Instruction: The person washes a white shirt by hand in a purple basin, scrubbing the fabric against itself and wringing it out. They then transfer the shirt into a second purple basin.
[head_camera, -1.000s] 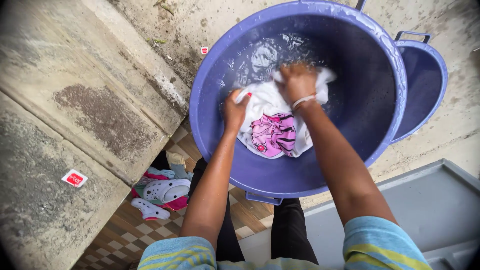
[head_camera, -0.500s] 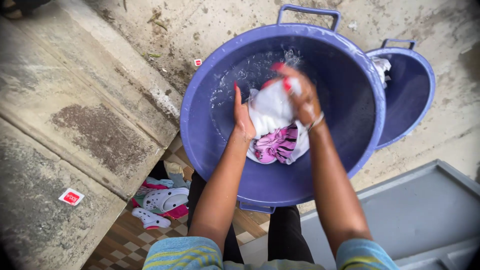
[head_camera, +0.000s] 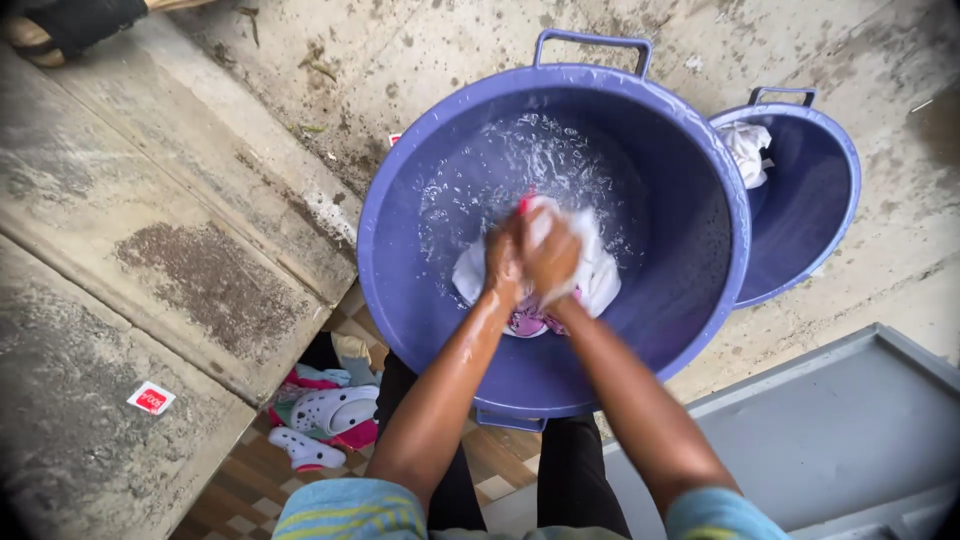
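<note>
A big blue plastic basin with soapy water stands on the concrete in front of me. In it lies a wet white garment with a pink print. My left hand and my right hand are pressed together over the middle of the basin, both clenched on a bunch of that white cloth. The pink print shows just below my wrists. Foam and splashes cover the water beyond my hands.
A second, smaller blue basin sits behind the big one at right, with a white cloth on its rim. Concrete steps run at left, with a red-and-white sachet. White clogs lie on checkered tiles below. A grey slab is at right.
My hands, held apart on the lifted cloth before, have come together and pushed it down into the water. The view has shifted, showing more of both basins.
</note>
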